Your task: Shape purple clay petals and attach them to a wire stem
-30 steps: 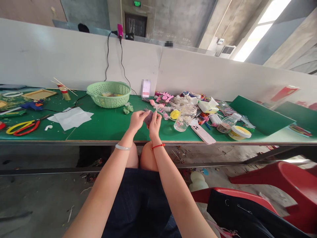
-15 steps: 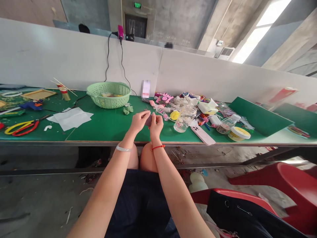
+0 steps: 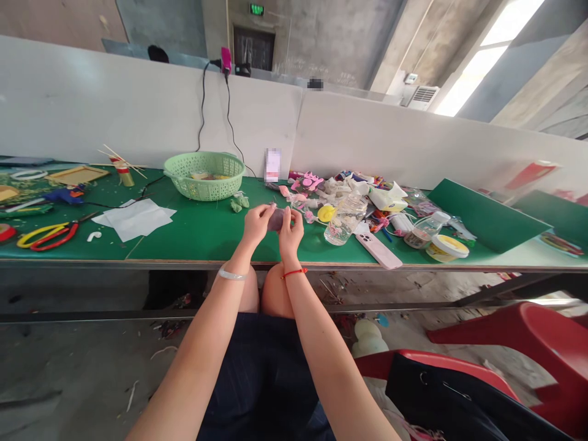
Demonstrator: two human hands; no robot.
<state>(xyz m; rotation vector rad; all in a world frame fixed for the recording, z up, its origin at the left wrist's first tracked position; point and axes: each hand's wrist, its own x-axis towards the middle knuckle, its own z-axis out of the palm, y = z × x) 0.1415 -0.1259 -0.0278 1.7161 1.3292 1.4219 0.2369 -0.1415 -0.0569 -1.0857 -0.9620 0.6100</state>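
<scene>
Two hands, left hand (image 3: 256, 223) and right hand (image 3: 290, 233), still pinching mauve piece (image 3: 275, 219).

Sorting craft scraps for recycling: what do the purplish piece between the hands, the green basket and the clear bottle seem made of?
The purplish piece looks matte and soft, perhaps foam or felt, but it is too small to tell. The green basket looks like moulded plastic, with a smooth, evenly perforated wall. The clear bottle looks like glossy, see-through plastic, though glass remains possible.

One head-worn camera faces forward and down; it sits fairly near, above the left hand (image 3: 257, 224) and right hand (image 3: 290, 234); the green desk (image 3: 197, 236) stretches across the view.
</scene>
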